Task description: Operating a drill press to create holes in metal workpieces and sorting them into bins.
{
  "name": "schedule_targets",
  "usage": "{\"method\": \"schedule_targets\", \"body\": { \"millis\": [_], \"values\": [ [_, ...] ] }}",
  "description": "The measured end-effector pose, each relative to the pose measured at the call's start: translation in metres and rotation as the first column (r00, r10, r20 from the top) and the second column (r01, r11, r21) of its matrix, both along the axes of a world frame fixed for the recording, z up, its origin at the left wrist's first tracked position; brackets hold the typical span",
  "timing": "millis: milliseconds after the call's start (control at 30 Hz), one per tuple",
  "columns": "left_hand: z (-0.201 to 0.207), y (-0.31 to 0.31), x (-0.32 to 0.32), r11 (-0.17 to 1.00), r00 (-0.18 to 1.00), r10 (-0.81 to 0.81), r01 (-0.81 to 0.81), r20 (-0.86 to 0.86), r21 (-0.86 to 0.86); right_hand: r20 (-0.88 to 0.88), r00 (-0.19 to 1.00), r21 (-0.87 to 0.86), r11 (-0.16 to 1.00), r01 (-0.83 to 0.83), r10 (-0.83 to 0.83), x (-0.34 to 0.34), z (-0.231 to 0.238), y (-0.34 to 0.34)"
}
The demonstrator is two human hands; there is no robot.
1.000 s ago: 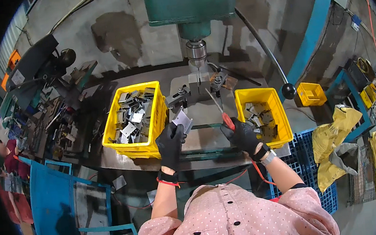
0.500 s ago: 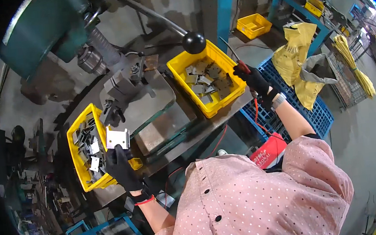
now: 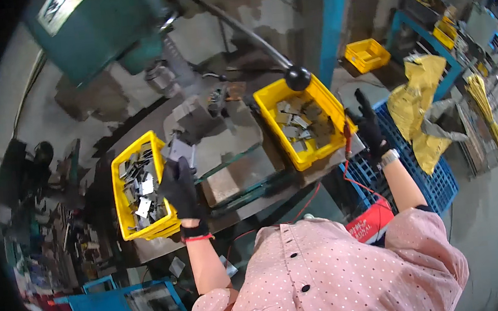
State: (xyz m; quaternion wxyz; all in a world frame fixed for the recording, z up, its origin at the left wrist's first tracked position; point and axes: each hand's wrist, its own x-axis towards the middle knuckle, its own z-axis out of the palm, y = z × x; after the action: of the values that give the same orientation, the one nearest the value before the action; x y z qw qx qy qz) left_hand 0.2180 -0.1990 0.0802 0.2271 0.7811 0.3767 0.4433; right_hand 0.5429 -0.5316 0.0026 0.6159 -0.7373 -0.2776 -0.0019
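Note:
My left hand (image 3: 180,189), in a black glove, grips a small bent metal plate (image 3: 183,151) at its near edge. The plate is beside the drill press table (image 3: 241,133), near the dark clamp block (image 3: 192,114). My right hand (image 3: 368,127), gloved too, has its fingers apart and nothing in them. Just left of it, a red-handled tool (image 3: 347,140) with a red cable leans at the right end of a yellow bin (image 3: 301,163) of metal plates. Another yellow bin (image 3: 124,212), full of similar plates, stands left of my left hand.
The green drill press head (image 3: 102,34) and its lever's black knob (image 3: 298,78) hang over the bench. Blue plastic pallets (image 3: 438,188) and yellow sacks (image 3: 419,109) lie to the right. A red box (image 3: 370,222) is below the bench edge.
My right hand has let go of the red-handled tool and its fingers have spread. My left hand has brought the plate from over the left bin's edge toward the press table. The view has shifted.

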Motion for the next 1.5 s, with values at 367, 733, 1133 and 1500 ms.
{"method": "schedule_targets", "body": {
  "millis": [367,733,1133,1500],
  "values": [
    [-0.026,0.022,0.052,0.948,0.996,0.085,-0.079,-0.005,0.307,0.132,0.824,0.019,0.83,-0.557,0.551,-0.109,0.228,0.091],
    [-0.041,0.014,0.069,0.918,0.995,0.085,-0.059,-0.049,0.393,0.483,0.634,-0.024,0.733,-0.679,0.603,-0.103,0.235,0.111],
    [-0.038,0.011,0.074,0.924,0.99,0.139,-0.129,-0.001,0.361,0.116,0.73,0.168,0.711,-0.683,0.674,-0.1,0.232,0.118],
    [-0.044,0.019,0.071,0.83,0.968,0.246,-0.181,-0.056,0.528,0.269,0.668,0.209,0.635,-0.743,0.694,-0.099,0.228,0.119]
  ]
}}
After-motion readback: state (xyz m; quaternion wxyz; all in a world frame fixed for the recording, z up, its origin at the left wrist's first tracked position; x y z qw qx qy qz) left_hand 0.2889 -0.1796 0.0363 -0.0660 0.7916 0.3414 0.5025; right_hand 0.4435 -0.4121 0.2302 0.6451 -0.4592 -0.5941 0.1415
